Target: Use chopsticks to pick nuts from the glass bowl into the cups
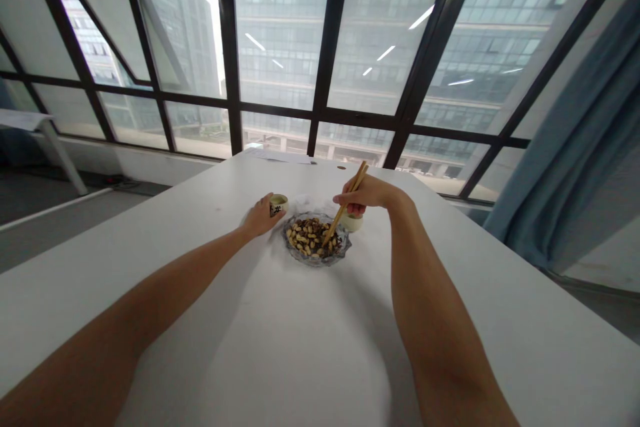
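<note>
A clear glass dish [320,261] with a scalloped rim stands mid-table, holding a mix of pale peanuts [306,240] and small dark pieces I cannot name. My right hand [361,193] is closed around a pair of wooden chopsticks [344,205], whose tips reach down into the mix on the dish's right side. Left of the dish, my left hand [261,217] grips a small cream cup [279,203] with dark lettering, its fingers wrapped round the side. A second pale cup [354,222] stands behind the dish's right edge, partly hidden by my right hand.
The white table [280,347] runs toward tall dark-framed windows [320,67]. Papers [280,156] and a small brown disc [341,167] lie near its far edge. A blue curtain [565,167] hangs at right. Another white table [30,120] stands at far left.
</note>
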`<state>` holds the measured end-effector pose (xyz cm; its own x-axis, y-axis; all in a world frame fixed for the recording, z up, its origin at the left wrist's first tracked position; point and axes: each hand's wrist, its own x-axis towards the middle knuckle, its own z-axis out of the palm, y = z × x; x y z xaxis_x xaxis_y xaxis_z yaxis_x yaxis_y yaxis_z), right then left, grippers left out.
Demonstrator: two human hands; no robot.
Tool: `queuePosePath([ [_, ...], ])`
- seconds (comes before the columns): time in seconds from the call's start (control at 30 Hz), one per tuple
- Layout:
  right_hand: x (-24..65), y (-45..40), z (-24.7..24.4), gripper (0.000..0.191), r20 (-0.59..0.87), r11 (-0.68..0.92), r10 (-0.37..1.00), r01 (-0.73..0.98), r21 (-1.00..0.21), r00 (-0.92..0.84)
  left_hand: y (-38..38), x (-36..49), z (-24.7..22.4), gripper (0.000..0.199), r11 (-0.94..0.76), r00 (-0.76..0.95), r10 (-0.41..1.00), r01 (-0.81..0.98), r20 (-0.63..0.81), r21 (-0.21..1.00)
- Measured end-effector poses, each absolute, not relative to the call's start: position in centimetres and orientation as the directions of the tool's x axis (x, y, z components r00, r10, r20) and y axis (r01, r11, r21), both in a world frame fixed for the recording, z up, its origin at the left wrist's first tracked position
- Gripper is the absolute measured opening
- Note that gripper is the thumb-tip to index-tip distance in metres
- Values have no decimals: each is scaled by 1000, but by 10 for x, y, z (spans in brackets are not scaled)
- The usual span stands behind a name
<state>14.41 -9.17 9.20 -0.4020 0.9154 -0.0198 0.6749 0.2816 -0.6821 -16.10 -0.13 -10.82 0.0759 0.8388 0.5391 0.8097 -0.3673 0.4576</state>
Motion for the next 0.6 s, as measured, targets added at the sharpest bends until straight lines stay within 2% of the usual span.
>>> queuePosePath([
  [0.6,136,-92,93,37,-23,354,870,656,-666,-493,-2,-159,-107,73,-358,75,843,817,532,452],
])
